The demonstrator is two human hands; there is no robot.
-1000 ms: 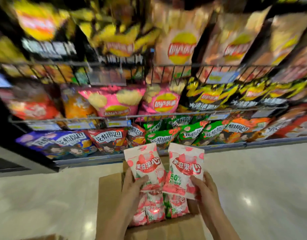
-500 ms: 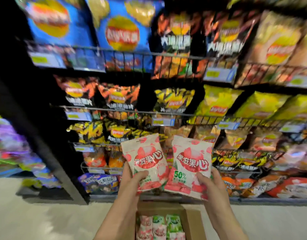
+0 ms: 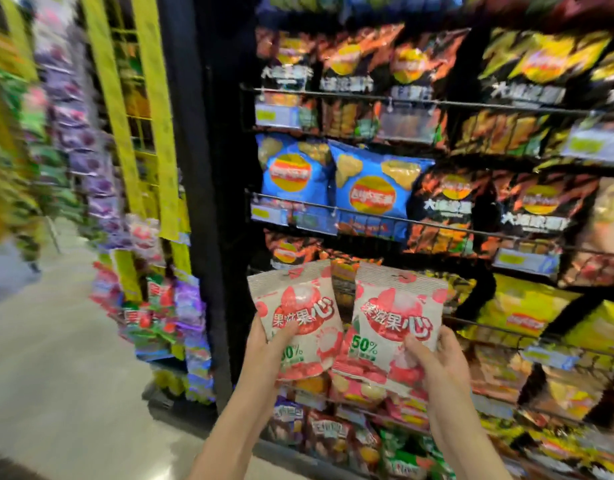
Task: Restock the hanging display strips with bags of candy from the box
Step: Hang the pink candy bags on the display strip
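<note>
Pink-and-white candy bags are held upright, one per hand, long axes vertical, side by side in front of the chip shelving (image 3: 437, 105). Left hand (image 3: 267, 344) pinches the left bag (image 3: 295, 306) at its lower edge; right hand (image 3: 437, 358) pinches the right bag (image 3: 395, 313) likewise. Yellow hanging display strips (image 3: 156, 116) hang left of the black upright post (image 3: 187, 168), up and left of both bags. Left hand lies nearer the strips, so its bag probably goes first. The box is not in view.

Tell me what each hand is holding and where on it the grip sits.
The left hand grips one candy bag at its lower left edge; the right hand grips a second candy bag at its lower right corner.
</note>
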